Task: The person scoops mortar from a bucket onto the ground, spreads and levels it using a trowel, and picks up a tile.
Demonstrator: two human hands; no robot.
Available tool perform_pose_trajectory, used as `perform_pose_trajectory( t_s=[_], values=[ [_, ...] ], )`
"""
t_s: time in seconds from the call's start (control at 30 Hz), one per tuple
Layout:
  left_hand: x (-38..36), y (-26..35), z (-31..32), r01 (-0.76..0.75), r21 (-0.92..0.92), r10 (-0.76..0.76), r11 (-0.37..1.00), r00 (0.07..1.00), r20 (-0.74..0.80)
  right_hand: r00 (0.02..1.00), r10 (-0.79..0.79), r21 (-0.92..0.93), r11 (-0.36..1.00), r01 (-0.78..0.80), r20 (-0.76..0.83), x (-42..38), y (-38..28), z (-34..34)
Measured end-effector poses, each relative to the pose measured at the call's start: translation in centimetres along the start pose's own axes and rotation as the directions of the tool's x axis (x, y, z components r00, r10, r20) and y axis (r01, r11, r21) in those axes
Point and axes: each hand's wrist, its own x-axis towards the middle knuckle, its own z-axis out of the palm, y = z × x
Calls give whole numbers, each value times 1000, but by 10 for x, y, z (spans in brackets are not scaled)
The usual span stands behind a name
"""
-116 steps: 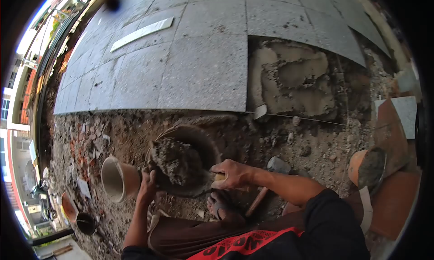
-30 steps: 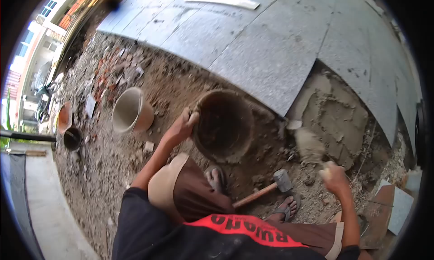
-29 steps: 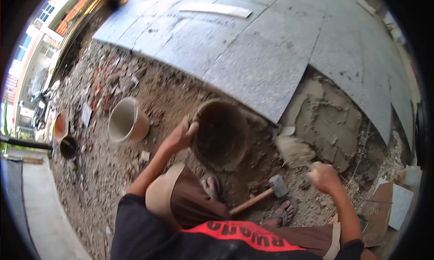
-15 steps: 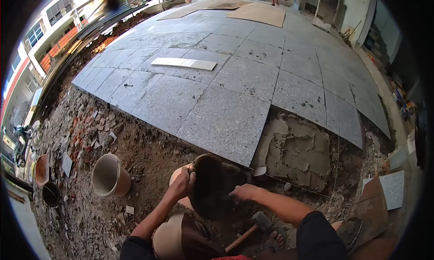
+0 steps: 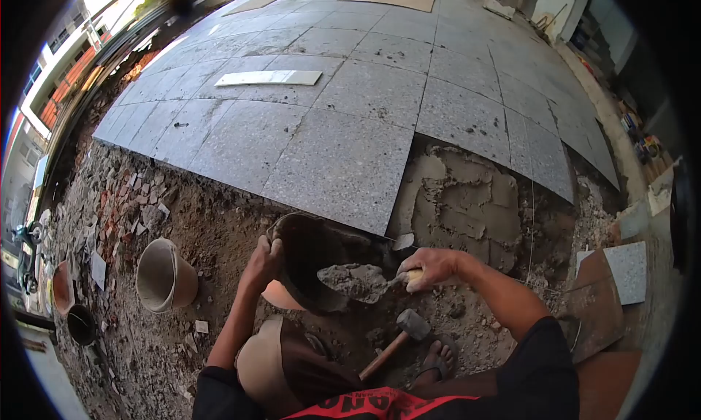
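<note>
My left hand [image 5: 264,263] is closed on the rim of a tilted bucket [image 5: 298,263], whose dark inside faces me. My right hand [image 5: 432,267] grips the handle of a trowel [image 5: 398,280]. A heap of wet grey mortar [image 5: 352,282] covers the trowel's blade, which is at the bucket's mouth. Beyond my right hand lies a bed of spread mortar [image 5: 467,208], its surface ridged and uneven. It borders the edge of the laid grey speckled tiles [image 5: 336,168]. A mallet [image 5: 413,324] with a wooden handle rests on the ground below the trowel.
Another bucket [image 5: 166,278] stands on the dirt at left, near rubble [image 5: 139,208] and smaller containers. A string [image 5: 532,230] runs past the mortar bed. A white strip [image 5: 269,78] lies on the tiles. A loose tile [image 5: 629,272] is at right.
My right hand has come up out of the bucket's dark mouth and moved right, bringing the mortar-loaded trowel into sight. The bucket's mouth has tipped toward the right. The view has shifted.
</note>
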Motion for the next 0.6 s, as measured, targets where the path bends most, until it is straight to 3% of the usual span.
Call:
perform_pose_trajectory(
  t_s=[0.03,0.1,0.17,0.2,0.23,0.3,0.4,0.47,0.5,0.53,0.6],
  values=[
    [-3,-16,-3,-22,4,23,1000,999,-28,999,-10,3,1000,10,-51,-15,1,-10],
    [-8,-52,-7,15,-247,-37,969,996,-87,973,29,55,998,-17,-227,-77,-40,-45],
    [-20,-62,-16,80,-351,-121,933,988,-96,935,41,281,957,65,-353,-107,-40,-57],
    [-24,-70,-18,27,-281,-73,959,985,-157,909,50,377,918,121,-414,-117,-38,-64],
    [-24,-74,-18,-35,-210,-12,977,976,-219,893,5,475,848,235,-450,-118,-29,-71],
    [-36,-49,-21,69,-264,-120,962,976,-182,835,-72,609,650,455,-546,-111,4,-81],
    [-32,-54,-20,39,-179,-71,983,982,-174,759,138,751,337,568,-636,-57,68,-79],
    [-28,-70,-9,-32,-43,16,999,941,-338,567,498,752,498,432,-656,3,126,-62],
    [-22,-81,-8,-61,38,71,997,908,-412,468,567,726,618,301,-677,27,148,-46],
    [-16,-99,-16,-34,-80,11,996,964,-266,445,611,755,557,346,-655,26,140,-27],
    [-17,-85,-23,19,-125,-49,992,969,-243,536,515,724,616,310,-669,8,137,-15]
  ],
)
